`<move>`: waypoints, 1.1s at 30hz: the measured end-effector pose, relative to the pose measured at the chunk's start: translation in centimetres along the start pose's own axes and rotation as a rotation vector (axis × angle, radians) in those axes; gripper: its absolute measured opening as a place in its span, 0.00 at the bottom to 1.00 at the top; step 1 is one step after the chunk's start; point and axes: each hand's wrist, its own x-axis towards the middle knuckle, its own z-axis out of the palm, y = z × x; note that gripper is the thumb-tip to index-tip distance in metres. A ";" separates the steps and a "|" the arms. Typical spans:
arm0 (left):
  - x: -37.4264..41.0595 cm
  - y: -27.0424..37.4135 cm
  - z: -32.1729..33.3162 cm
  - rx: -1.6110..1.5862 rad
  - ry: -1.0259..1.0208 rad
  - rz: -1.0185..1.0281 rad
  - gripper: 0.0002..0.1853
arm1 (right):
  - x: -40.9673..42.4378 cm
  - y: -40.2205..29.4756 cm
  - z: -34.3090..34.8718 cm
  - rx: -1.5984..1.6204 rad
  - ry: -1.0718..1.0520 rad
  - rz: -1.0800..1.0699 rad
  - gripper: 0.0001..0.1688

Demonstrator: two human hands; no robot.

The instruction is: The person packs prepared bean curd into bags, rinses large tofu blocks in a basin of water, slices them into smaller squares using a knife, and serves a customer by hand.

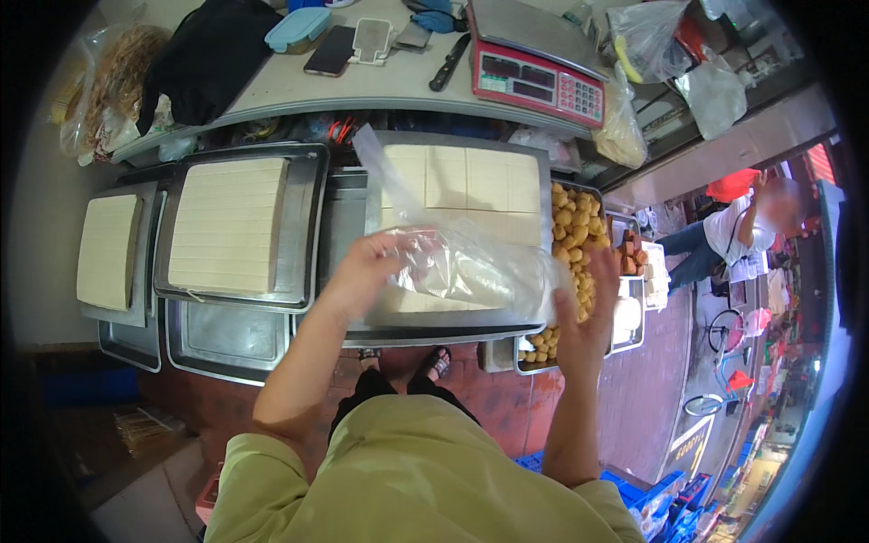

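Observation:
A clear plastic bag (468, 271) stretches between my hands above a slab of white tofu (499, 178) cut into squares. My left hand (363, 275) pinches the bag's left end. At its right end, my right hand (587, 312) is blurred, thumb and fingers spread; the thumb is against or just beside the plastic. The tofu lies on a metal sheet (407, 319), partly covered by the bag. Just past my right hand, golden fried tofu puffs (577, 217) fill a tray.
More tofu slabs (224, 224) sit on trays at left. Behind, a shelf holds a red digital scale (536, 81), a black-handled knife (449, 62), a phone (330, 51) and a blue-lidded container (299, 28). A person (736, 224) stands at right near a bicycle (726, 366).

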 end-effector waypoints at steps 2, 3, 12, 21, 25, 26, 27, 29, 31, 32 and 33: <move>-1.7 -1.1 3.5 0.236 -0.097 0.035 0.27 | 0.0 0.2 -0.8 0.173 0.145 0.106 0.27; -2.6 -1.6 5.5 0.199 -0.176 0.120 0.29 | -0.2 -0.4 -0.7 0.339 0.079 0.178 0.26; -3.7 -5.9 2.7 -0.553 0.454 0.075 0.07 | 2.1 4.0 1.3 2.092 -0.313 1.005 0.14; -1.4 -1.1 4.5 0.075 0.168 0.190 0.12 | 5.2 -1.1 0.8 1.035 -1.154 0.140 0.12; -0.2 2.7 -0.9 -0.146 -0.413 -0.136 0.07 | 9.6 2.9 3.7 0.025 -0.506 -0.101 0.24; -0.4 3.3 -1.7 -0.115 -0.467 -0.111 0.07 | 10.2 2.3 3.5 0.361 -0.705 0.122 0.23; 0.6 3.2 -2.8 -0.039 -0.284 -0.105 0.08 | 11.3 1.1 3.1 0.704 -0.888 0.337 0.23; 2.8 3.0 -5.5 0.112 0.088 -0.095 0.10 | 13.1 0.9 4.0 1.122 -1.140 0.424 0.20; 4.1 4.9 -7.7 -0.314 0.021 -0.098 0.13 | 14.6 0.5 5.8 1.280 -1.279 0.142 0.17; 4.1 5.9 -8.9 -0.516 -0.071 -0.068 0.14 | 15.0 -0.7 7.0 0.803 -1.139 0.414 0.11; 4.5 6.3 -10.0 -0.722 -0.176 -0.059 0.14 | 15.0 -0.2 9.6 0.537 -0.928 0.174 0.14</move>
